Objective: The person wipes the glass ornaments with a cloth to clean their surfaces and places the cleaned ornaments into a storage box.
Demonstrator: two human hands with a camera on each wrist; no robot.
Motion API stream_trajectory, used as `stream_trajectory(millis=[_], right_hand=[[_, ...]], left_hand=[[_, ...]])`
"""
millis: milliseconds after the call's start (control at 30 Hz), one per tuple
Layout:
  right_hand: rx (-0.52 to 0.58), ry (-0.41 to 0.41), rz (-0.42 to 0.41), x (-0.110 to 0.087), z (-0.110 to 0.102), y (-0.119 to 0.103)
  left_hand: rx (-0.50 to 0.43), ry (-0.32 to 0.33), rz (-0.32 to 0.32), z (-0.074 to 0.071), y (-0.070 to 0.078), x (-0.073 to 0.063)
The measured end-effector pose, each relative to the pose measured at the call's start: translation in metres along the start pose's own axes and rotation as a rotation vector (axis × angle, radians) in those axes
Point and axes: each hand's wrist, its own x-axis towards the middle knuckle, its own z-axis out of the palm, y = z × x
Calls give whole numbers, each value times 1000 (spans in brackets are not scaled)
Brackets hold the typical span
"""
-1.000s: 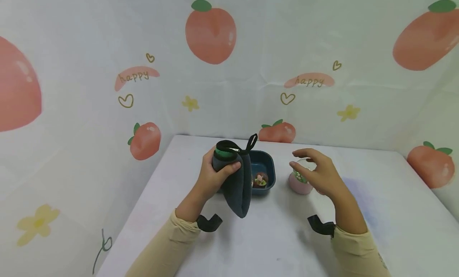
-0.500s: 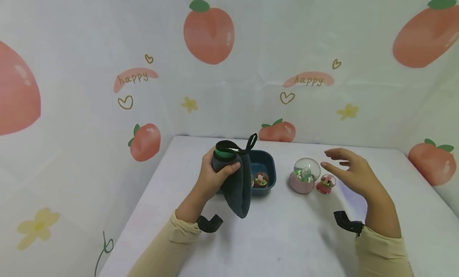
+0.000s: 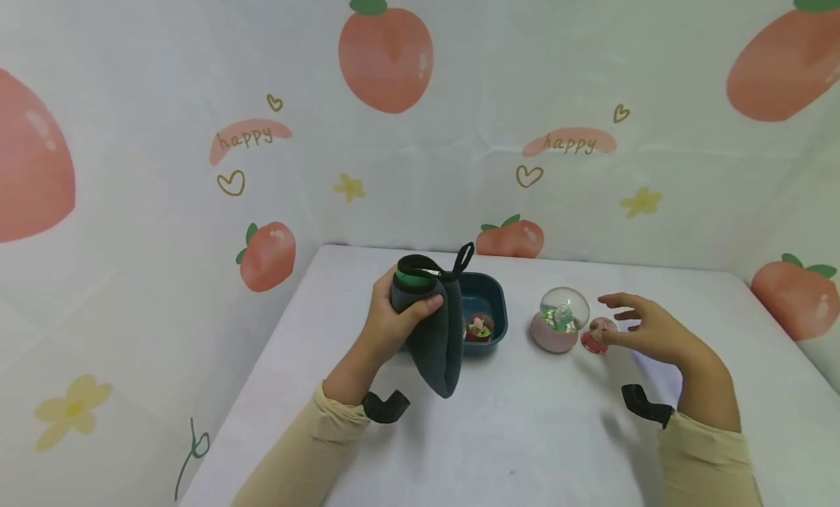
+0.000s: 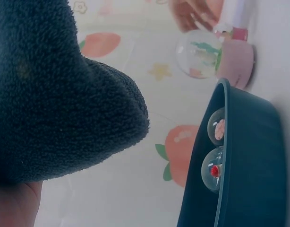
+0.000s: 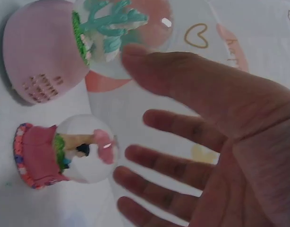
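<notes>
My left hand point(image 3: 391, 311) grips a folded dark blue-grey fluffy cloth point(image 3: 429, 339) with black edging and a hanging loop. Something green shows inside its top fold. On the right, my right hand point(image 3: 663, 337) reaches beside a small snow globe point(image 3: 593, 341) with a red base. In the right wrist view, the fingers are spread near the small globe's dome point(image 5: 90, 161), apparently without gripping it. A larger snow globe point(image 3: 555, 335) with a pink base stands just left of the small one; the thumb overlaps its dome in the right wrist view.
Behind the cloth sits a dark blue box point(image 3: 485, 292), partly hidden. Small snow globes point(image 4: 212, 170) lie inside it. A white table point(image 3: 512, 427) spreads underneath, and a fruit-printed backdrop point(image 3: 420, 171) hangs behind.
My right hand has moved right, away from the larger globe, then lowered toward the small red-based one. My left hand keeps holding the cloth in nearly the same place.
</notes>
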Motion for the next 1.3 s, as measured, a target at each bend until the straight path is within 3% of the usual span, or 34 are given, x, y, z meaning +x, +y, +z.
stream_trajectory(millis=[133,533,900,1067,1300], right_hand=[[-11,-55,52,4,7,8],[-41,-62,119,11,15,11],[-46,-27,140,12,19,9],[-47,-2,101,11,20,10],[-71,80,107,4,10,6]], left_hand=[[3,-1,-3,0,0,0],[-2,-2,4,0,1,0],[5,-2,4,0,1,0],[5,-5,4,-1,1,0],[2,-1,15,-1,1,0]])
